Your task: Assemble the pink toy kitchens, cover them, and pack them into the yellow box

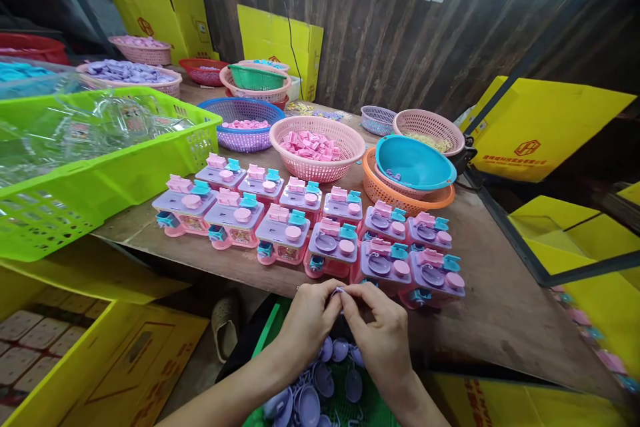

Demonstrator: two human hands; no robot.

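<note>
My left hand [315, 313] and my right hand [377, 323] meet at the table's front edge, fingertips pinched together on a small purple plastic piece [340, 289]. Most of that piece is hidden by my fingers. Below them, a green basket [273, 330] holds many purple oval toy basins [309, 405] and small hooked purple bits. Just beyond my hands stand rows of pink-and-purple toy kitchen units [283, 232] with pink and teal parts on top. Several units toward the right carry a purple oval basin [379, 264]; those at the left show a bare slot there.
A lime-green crate [165, 167] of clear plastic parts stands at the left. Behind the units sit a pink basket [318, 167] of pink pieces, a blue bowl [416, 163] in an orange basket [373, 190], and other baskets. Yellow cartons [545, 120] and a dark metal frame [540, 273] flank the table.
</note>
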